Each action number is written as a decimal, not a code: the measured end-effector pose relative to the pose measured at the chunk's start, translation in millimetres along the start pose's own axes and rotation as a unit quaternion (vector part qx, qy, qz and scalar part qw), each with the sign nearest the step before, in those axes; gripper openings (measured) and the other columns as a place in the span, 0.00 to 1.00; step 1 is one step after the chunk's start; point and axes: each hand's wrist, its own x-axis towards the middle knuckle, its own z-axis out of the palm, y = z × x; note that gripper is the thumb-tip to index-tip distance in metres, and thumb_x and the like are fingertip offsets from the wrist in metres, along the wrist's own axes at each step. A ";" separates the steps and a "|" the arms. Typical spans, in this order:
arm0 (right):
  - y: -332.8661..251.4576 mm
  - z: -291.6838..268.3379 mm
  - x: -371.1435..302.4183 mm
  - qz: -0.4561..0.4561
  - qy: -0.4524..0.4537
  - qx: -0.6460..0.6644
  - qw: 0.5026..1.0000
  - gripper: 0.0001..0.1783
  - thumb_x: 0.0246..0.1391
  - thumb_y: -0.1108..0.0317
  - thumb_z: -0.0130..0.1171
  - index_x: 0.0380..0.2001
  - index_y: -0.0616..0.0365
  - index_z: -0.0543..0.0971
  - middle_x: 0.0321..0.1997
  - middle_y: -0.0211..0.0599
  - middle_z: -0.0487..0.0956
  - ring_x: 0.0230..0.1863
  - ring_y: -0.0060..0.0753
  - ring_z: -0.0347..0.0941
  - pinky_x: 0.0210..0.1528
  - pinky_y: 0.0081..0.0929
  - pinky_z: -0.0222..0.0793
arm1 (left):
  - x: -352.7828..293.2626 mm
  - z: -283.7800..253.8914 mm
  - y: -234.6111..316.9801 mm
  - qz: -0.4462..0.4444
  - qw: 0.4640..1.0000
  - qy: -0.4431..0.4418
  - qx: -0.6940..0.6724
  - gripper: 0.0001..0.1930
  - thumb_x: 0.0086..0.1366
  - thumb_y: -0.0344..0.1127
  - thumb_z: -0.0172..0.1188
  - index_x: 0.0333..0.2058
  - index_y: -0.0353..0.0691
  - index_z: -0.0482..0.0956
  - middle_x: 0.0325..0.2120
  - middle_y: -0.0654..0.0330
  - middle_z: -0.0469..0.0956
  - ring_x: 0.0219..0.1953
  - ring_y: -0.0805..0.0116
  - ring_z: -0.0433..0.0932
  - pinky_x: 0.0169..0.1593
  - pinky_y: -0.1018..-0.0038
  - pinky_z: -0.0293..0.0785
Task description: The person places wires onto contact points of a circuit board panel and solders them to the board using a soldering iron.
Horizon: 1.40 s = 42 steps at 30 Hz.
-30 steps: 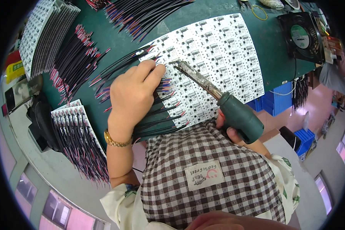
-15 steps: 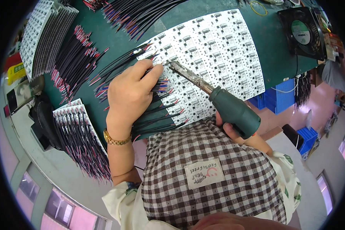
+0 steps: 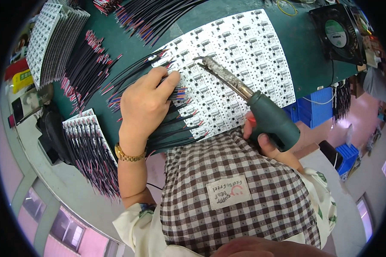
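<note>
A green-handled soldering gun is gripped by my right hand, fingers wrapped round the handle from below. Its metal barrel points up and left, and the tip sits over a white circuit board panel covered with rows of small components. My left hand is closed at the panel's left edge around a bundle of black wires with red and blue ends. Thumb and forefinger press together near the board; whether a single wire is pinched there is hidden. More black wires lie along that edge, above and below my hand.
Loose wire bundles lie at the left, with more wires at the back. A stack of panels stands far left. Nearer lies a wired panel. A black fan stands at the right; blue bins sit beyond the table edge.
The soldering gun has moved right, its tip shifting up and away from my left hand's fingertips. My left hand stays in nearly the same place with the wire bundle.
</note>
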 end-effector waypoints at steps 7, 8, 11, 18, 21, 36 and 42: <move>17.4 -2.1 9.2 -0.103 0.000 -0.011 0.995 0.17 0.51 0.74 0.54 0.46 0.63 0.72 0.27 0.33 0.75 0.28 0.23 0.70 0.32 0.22 0.68 | -1.6 -10.5 -1.8 0.003 0.999 -0.041 0.025 0.15 0.44 0.26 0.60 0.35 0.44 0.78 0.32 0.67 0.75 0.27 0.70 0.74 0.31 0.72 0.71; 18.6 -3.0 9.2 -0.106 -0.003 -0.012 0.994 0.18 0.50 0.75 0.54 0.47 0.63 0.71 0.27 0.33 0.75 0.27 0.22 0.70 0.32 0.22 0.68 | -0.5 -13.9 0.0 0.001 0.999 -0.040 0.027 0.15 0.44 0.26 0.60 0.35 0.44 0.78 0.32 0.67 0.75 0.27 0.70 0.74 0.31 0.72 0.71; 17.9 -0.5 10.1 -0.112 0.006 -0.014 0.994 0.17 0.49 0.76 0.54 0.46 0.63 0.72 0.27 0.33 0.75 0.27 0.22 0.71 0.31 0.22 0.69 | 1.4 -24.6 3.4 0.051 0.996 -0.001 0.068 0.15 0.45 0.29 0.61 0.36 0.43 0.78 0.29 0.66 0.76 0.27 0.67 0.73 0.37 0.67 0.69; 28.7 -12.6 12.8 -0.107 -0.065 -0.057 0.991 0.34 0.56 0.48 0.52 0.59 0.59 0.64 0.32 0.36 0.72 0.32 0.25 0.68 0.38 0.26 0.64 | -24.1 -16.8 14.0 -0.083 0.987 0.048 -0.131 0.23 0.40 0.19 0.57 0.41 0.37 0.77 0.27 0.59 0.74 0.27 0.64 0.73 0.33 0.70 0.68; 24.9 -14.7 10.0 -0.124 -0.063 -0.075 0.987 0.33 0.57 0.49 0.52 0.58 0.61 0.64 0.33 0.37 0.72 0.32 0.26 0.68 0.38 0.26 0.64 | -11.3 -8.1 13.7 -0.075 0.987 0.058 -0.133 0.26 0.37 0.16 0.57 0.41 0.38 0.78 0.29 0.58 0.74 0.27 0.65 0.73 0.29 0.73 0.68; 19.6 -12.8 -16.9 -0.004 -0.056 -0.003 0.998 0.32 0.57 0.52 0.54 0.56 0.66 0.64 0.36 0.37 0.72 0.35 0.28 0.69 0.39 0.28 0.65 | -17.5 9.3 19.0 -0.024 0.996 0.078 -0.032 0.20 0.40 0.21 0.58 0.37 0.41 0.81 0.31 0.62 0.75 0.26 0.68 0.74 0.27 0.75 0.71; 16.4 -5.1 -6.6 -0.162 -0.012 -0.162 0.973 0.12 0.45 0.71 0.56 0.37 0.59 0.76 0.25 0.32 0.78 0.25 0.31 0.74 0.29 0.27 0.70 | -21.4 10.8 20.2 -0.019 0.997 0.068 -0.033 0.20 0.40 0.21 0.59 0.37 0.41 0.81 0.31 0.63 0.75 0.26 0.69 0.74 0.26 0.75 0.71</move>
